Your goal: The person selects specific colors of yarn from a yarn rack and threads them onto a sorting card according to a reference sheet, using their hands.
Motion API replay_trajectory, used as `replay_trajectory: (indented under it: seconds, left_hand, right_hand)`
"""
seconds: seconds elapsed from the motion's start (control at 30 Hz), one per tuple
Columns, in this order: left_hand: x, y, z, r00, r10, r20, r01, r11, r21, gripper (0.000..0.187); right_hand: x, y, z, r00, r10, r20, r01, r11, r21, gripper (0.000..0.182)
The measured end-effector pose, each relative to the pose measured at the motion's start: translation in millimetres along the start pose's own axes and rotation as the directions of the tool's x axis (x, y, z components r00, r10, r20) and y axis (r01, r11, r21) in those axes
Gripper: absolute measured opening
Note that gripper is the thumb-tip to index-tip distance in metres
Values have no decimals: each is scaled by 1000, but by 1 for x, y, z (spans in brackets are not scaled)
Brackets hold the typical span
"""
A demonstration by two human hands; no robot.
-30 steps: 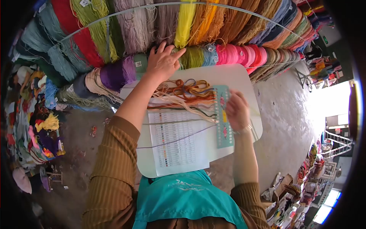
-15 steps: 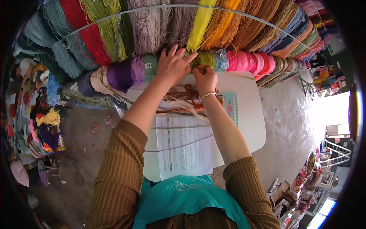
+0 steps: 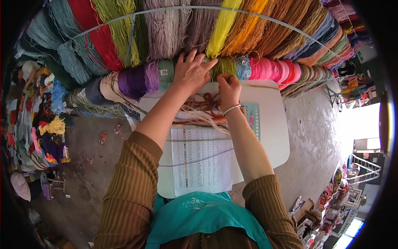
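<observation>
My left hand [image 3: 191, 75] lies with its fingers spread on the hanging yarn, between a grey-green skein [image 3: 166, 71] with a small paper label and an olive-green skein [image 3: 227, 66]. Just right of it, my right hand [image 3: 229, 88] has thumb and forefinger pinched together at the lower edge of the olive-green yarn; the strand between them is too fine to see clearly. Under my wrists, rust and cream yarn strands [image 3: 203, 114] lie across a white table [image 3: 271, 128]. A printed chart sheet [image 3: 203, 166] lies nearer me, with two thin strands crossing it.
Skeins of many colours hang over a rail, held by a curved grey rod [image 3: 286, 25]. A turquoise card with holes [image 3: 253, 118] lies by my right wrist. Yarn heaps [image 3: 41, 124] fill the left side. Shelves and a white metal frame [image 3: 365, 168] stand at the right.
My right hand has drawn slightly toward me and to the right, still pinched. My left hand stays spread on the yarn, and the whole view has shifted a little.
</observation>
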State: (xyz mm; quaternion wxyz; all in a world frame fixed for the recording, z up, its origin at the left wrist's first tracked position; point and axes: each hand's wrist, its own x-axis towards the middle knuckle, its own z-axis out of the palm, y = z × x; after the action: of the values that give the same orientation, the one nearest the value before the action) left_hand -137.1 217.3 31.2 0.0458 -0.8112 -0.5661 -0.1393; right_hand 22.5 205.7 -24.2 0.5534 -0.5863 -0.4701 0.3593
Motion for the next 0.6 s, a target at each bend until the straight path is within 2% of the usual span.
replay_trajectory:
  seconds: [0.07, 0.2, 0.27, 0.3, 0.37, 0.4, 0.47, 0.5, 0.57, 0.6]
  left_hand:
    - [0, 0, -1, 1000, 1, 1, -1, 1000, -16, 51]
    - [0, 1, 0, 1000, -3, -23, 3, 1000, -23, 50]
    - [0, 1, 2, 999, -6, -33, 5, 1000, -11, 49]
    - [0, 1, 3, 999, -4, -34, 4, 1000, -11, 49]
    - [0, 0, 3, 999, -12, -49, 11, 1000, -29, 49]
    - [0, 0, 2, 999, -10, -47, 9, 1000, -30, 49]
    - [-1, 0, 0, 999, -9, -33, 8, 999, -39, 50]
    - [0, 0, 1, 1000, -15, -21, 14, 999, -36, 50]
    - [-1, 0, 2, 1000, -11, -1, 11, 1000, 5, 50]
    - [1, 3, -5, 998, -35, 59, 33, 999, 29, 50]
  right_hand:
    - [-3, -5, -1, 988, 134, 77, -145, 974, 175, 10]
    - [-9, -22, -3, 968, 209, 141, -239, 939, 246, 9]
    - [-10, -26, -3, 950, 249, 187, -300, 890, 343, 13]
    - [-10, -27, -2, 951, 249, 185, -300, 890, 343, 13]
    - [-7, -28, 1, 945, 302, 125, -321, 931, 174, 14]
    - [-6, -26, 0, 945, 304, 122, -322, 930, 174, 14]
    - [-6, -24, -4, 970, 201, 134, -220, 963, 153, 14]
    - [-11, -36, -13, 972, 200, 126, -219, 963, 155, 14]
    - [-33, -59, -50, 967, 87, 239, -103, 993, 59, 7]
    - [-41, -57, -81, 949, -95, 302, 114, 992, -48, 8]
